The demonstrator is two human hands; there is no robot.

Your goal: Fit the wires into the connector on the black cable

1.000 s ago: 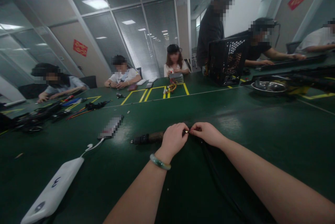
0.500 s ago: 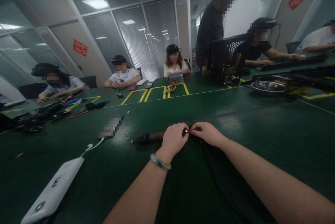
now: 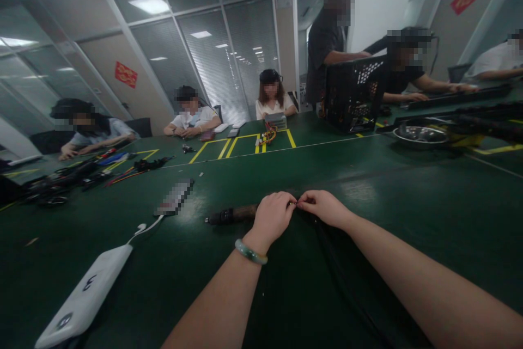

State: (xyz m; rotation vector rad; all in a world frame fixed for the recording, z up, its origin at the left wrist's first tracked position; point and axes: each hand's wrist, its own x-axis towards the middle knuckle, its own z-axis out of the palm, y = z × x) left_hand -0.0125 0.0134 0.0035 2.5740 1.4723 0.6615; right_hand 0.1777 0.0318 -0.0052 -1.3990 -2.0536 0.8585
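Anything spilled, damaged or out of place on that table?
Nothing looks spilled or damaged near the left hand and right hand. A brownish scrap left of the white device and a white bit beside the phone look stray: they lie loose on the green table, like litter.

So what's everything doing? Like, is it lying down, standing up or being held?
Black-and-brown cylindrical tool: lying down, bare left hand closed over its end.
Bare right hand: pinching; what's between its fingertips is too small to tell.
White oblong power bank: lying flat.
Grey rectangular phone: lying flat.
Thin white cable: bent, between them.
Black metal computer case: upright.
Round shiny metal bowl: right way up.
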